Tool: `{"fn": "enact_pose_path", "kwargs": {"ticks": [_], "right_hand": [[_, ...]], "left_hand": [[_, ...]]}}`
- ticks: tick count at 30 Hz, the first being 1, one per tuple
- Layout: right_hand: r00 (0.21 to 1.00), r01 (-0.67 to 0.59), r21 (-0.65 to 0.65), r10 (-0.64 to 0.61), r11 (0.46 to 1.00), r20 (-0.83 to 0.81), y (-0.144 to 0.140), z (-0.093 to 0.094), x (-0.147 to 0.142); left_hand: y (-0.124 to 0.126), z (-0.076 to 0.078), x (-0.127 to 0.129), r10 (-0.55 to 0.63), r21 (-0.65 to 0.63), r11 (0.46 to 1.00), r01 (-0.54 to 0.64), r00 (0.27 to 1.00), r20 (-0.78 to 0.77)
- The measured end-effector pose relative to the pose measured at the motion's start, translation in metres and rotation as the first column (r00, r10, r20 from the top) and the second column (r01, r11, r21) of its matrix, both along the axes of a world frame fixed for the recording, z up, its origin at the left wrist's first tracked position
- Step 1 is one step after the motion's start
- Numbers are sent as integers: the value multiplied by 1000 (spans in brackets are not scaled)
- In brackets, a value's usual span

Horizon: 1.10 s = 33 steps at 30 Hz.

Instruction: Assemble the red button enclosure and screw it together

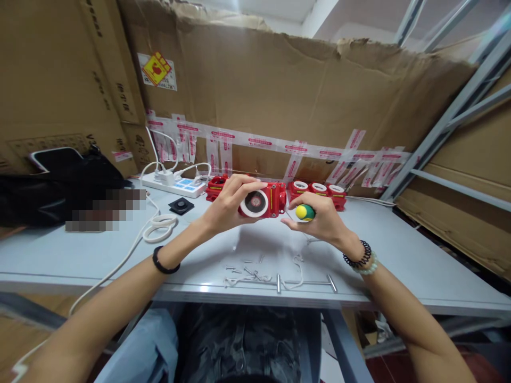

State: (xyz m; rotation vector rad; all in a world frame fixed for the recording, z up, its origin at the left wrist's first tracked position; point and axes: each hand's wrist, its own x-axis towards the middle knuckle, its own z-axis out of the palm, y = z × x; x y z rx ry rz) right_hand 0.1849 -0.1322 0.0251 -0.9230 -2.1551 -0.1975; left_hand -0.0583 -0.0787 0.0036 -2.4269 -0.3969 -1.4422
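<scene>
My left hand (225, 205) is closed around a red housing (275, 199), holding it up over the table. The housing's face carries a white ring (244, 205) with a dark round centre, turned towards me. In my right hand (325, 215) is a screwdriver (305, 213) with a green and yellow handle, its butt end pointing at me. Its shaft is mostly hidden, and I cannot tell whether the tip touches the housing. Behind my right hand stand similar red housings (337, 198) with white rings on top. Another red housing (215, 186) is partly covered by my left hand.
Loose screws (251, 274) and T-handled metal rods (278, 283) lie near the table's front edge. To the left are white rings (159, 229), a black square part (181, 206), a power strip (171, 186) and a cable. Taped cardboard (279, 85) walls the back; a metal rack (431, 133) stands right.
</scene>
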Motion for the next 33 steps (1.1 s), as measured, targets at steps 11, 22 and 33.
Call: {"fn": "enact_pose_path", "kwargs": {"ticks": [11,22,33], "right_hand": [[995,61,-84,-67,995,-68,2,-1,0],[991,-75,-8,73,997,-116,2,-1,-3],[995,-96,21,96,995,21,5,-3,3]], "left_hand": [[1,1,-1,10,-67,998,-10,1000,-11],[0,1,0,-28,-166,986,29,1000,6],[-1,2,1,-68,-288,954,86,995,69]]}}
